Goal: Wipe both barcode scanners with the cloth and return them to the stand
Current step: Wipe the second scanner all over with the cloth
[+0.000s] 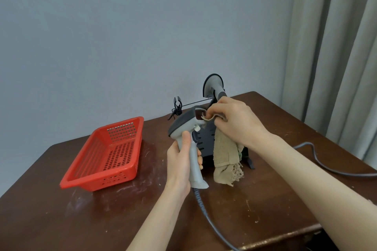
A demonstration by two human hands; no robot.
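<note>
My left hand (180, 156) grips the handle of a grey barcode scanner (186, 123), held upright above the table with its dark head tilted to the right. My right hand (232, 121) pinches a beige cloth (225, 158) against the scanner's front window; the rest of the cloth hangs down. Behind my hands stands the black stand (206, 140), partly hidden. A second grey scanner (213, 85) sits at the top of the stand, behind my right hand.
A red perforated plastic basket (106, 155) lies on the left of the dark wooden table (102, 220). A grey cable (206, 212) runs from the held scanner toward the near edge; another cable (318, 159) trails right. A black clip arm (177, 106) juts left from the stand. Curtains hang at right.
</note>
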